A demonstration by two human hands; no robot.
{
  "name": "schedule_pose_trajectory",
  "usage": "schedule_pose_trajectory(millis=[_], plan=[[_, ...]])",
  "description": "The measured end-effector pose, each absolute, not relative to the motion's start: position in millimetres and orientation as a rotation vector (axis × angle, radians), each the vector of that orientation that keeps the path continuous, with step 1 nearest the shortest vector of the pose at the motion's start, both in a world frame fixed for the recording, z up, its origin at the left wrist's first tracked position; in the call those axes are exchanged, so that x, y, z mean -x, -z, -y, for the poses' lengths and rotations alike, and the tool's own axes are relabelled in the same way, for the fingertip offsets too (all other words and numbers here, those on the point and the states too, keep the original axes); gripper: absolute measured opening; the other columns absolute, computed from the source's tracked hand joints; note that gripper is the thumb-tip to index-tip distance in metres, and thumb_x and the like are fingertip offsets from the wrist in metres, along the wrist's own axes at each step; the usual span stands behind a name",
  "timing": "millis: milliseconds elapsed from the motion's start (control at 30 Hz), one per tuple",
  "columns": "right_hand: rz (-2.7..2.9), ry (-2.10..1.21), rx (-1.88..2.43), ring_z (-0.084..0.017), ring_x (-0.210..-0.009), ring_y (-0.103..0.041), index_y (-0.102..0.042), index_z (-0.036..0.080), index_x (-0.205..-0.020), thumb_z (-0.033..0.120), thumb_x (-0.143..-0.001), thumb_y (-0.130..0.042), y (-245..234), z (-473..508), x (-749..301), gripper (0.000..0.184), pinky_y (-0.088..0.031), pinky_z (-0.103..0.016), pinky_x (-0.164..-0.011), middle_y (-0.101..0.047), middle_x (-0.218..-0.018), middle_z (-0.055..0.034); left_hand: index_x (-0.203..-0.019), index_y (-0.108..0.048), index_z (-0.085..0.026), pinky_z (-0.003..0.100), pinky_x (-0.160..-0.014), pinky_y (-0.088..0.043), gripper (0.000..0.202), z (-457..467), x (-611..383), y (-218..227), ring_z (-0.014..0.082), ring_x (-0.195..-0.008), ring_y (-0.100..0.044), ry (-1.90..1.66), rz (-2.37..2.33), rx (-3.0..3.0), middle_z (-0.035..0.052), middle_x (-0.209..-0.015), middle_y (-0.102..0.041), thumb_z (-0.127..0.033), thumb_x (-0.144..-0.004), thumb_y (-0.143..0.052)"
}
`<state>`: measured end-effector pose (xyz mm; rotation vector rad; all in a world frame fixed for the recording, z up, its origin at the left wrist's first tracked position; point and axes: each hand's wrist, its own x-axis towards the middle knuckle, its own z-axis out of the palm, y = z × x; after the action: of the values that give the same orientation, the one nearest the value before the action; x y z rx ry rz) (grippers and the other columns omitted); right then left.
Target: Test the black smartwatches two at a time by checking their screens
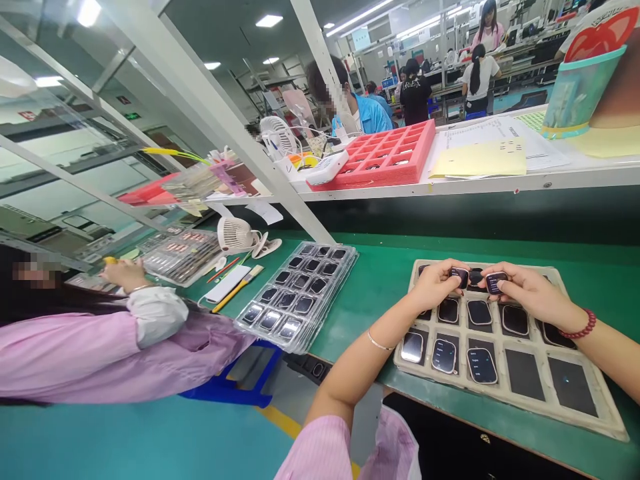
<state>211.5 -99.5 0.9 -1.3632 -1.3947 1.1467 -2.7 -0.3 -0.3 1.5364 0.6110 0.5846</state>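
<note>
- The left hand (440, 285) grasps the left watch (459, 277) between thumb and fingers; its screen is mostly dark.
- The right hand (527, 287) grasps the right watch (497, 283) in the same manner, with the thumb on the screen, where small light text shows.
- Both watches are above the far part of the beige tray (613, 421), near each other; between them is a small dark thing (475, 277), and I cannot tell what it is.
- In the near row of the tray lie three watches at the left side, two of them with lit text; the two cells at the right show their dark lining.
- On the green table (380, 267), left of the tray, stands a clear stack (330, 290) that bears more watches.
- Beside this stack lies a brush (237, 289), and behind the brush is a white fan (235, 235).
- Farther left, a co-worker's hand (124, 273) is near other trays.
</note>
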Motion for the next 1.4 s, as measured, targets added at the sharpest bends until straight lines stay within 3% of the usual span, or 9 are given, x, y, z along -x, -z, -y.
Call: schedule_pose_trajectory(millis=[333, 633, 833, 967, 1200, 1333, 1400], plan=[[1.376, -1.154, 1.364, -0.025, -0.081, -0.075, -0.07, 0.025, -0.112, 0.049, -0.09, -0.066, -3.6, 100.2, -209.7, 0.033, -0.059, -0.039, -0.072, -0.075, -0.116, -0.0091, -0.109, -0.065, -0.014, 0.027, -0.072, -0.058, 0.029, -1.3, 2.0, 3.6, 0.0107, -0.07, -0.066, -0.587, -0.623, -1.519, 0.0066, -0.099, -0.069, -0.025, -0.083, -0.066], [1.364, -1.127, 1.341, -0.029, -0.093, -0.076, -0.065, 0.026, -0.127, 0.045, -0.089, -0.067, -6.4, 100.6, -209.7, 0.043, -0.062, -0.037, -0.07, -0.075, -0.111, -0.0091, -0.109, -0.065, -0.013, 0.028, -0.077, -0.056, 0.031, -0.6, 1.2, -0.3, 0.0126, -0.075, -0.064, -0.672, -0.628, -1.522, 0.0055, -0.091, -0.069, -0.016, -0.077, -0.067], [1.455, -1.1, 1.286, -0.032, -0.11, -0.072, -0.066, 0.028, -0.126, 0.037, -0.085, -0.07, -7.0, 102.7, -206.2, 0.041, -0.062, -0.044, -0.088, -0.072, -0.126, -0.0091, -0.108, -0.063, -0.015, 0.027, -0.078, -0.053, 0.034, -2.0, 1.2, -1.1, 0.0126, -0.079, -0.062, -0.727, -0.647, -1.549, 0.0039, -0.09, -0.068, -0.016, -0.075, -0.068], [1.44, -1.123, 1.328, -0.031, -0.101, -0.075, -0.066, 0.027, -0.125, 0.039, -0.088, -0.066, -6.2, 102.6, -207.9, 0.039, -0.064, -0.04, -0.075, -0.072, -0.127, -0.0107, -0.11, -0.062, -0.016, 0.029, -0.08, -0.052, 0.037, -1.7, 2.3, -1.3, 0.0131, -0.08, -0.062, -0.724, -0.63, -1.579, 0.0035, -0.091, -0.067, -0.018, -0.075, -0.07], [1.438, -1.112, 1.351, -0.03, -0.1, -0.075, -0.064, 0.027, -0.128, 0.04, -0.089, -0.065, -7.2, 101.8, -208.4, 0.041, -0.064, -0.039, -0.073, -0.072, -0.128, -0.0108, -0.115, -0.063, -0.014, 0.028, -0.077, -0.052, 0.039, -2.0, 2.4, -0.4, 0.013, -0.078, -0.062, -0.672, -0.63, -1.563, 0.0049, -0.091, -0.068, -0.018, -0.076, -0.067], [1.438, -1.091, 1.312, -0.031, -0.102, -0.074, -0.067, 0.03, -0.125, 0.041, -0.083, -0.072, -9.0, 101.9, -206.1, 0.044, -0.064, -0.044, -0.084, -0.072, -0.128, -0.0089, -0.124, -0.06, -0.018, 0.027, -0.08, -0.05, 0.053, -2.1, 3.5, 0.8, 0.0162, -0.092, -0.064, -0.687, -0.632, -1.632, 0.0074, -0.106, -0.069, -0.018, -0.073, -0.073], [1.446, -1.089, 1.309, -0.03, -0.101, -0.075, -0.068, 0.03, -0.124, 0.042, -0.084, -0.072, -8.7, 101.9, -206.2, 0.042, -0.064, -0.044, -0.085, -0.071, -0.129, -0.0089, -0.122, -0.061, -0.018, 0.028, -0.081, -0.051, 0.049, -2.9, 3.2, 3.0, 0.016, -0.09, -0.064, -0.692, -0.605, -1.622, 0.0071, -0.104, -0.069, -0.021, -0.074, -0.072]])
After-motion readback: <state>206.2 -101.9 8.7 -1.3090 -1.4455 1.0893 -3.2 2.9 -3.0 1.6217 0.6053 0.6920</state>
